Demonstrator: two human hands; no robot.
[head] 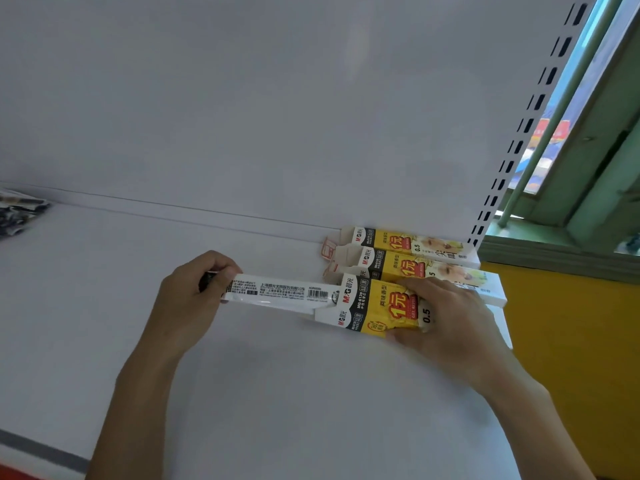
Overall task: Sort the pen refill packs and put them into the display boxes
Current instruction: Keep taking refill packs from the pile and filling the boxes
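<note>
Left hand is curled round the outer end of a refill pack, while the right hand grips the front display box on the shelf, just before two matching boxes. The pack lies flat, long axis left to right, its leading end pointing right at the box's open mouth. Mid-task, I'd judge: the blurred heap far left may be more packs waiting.

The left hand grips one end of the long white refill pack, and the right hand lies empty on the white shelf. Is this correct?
In the head view the right hand is not empty: it holds the yellow and white cardboard display box. The left hand does grip the long white refill pack.
</note>
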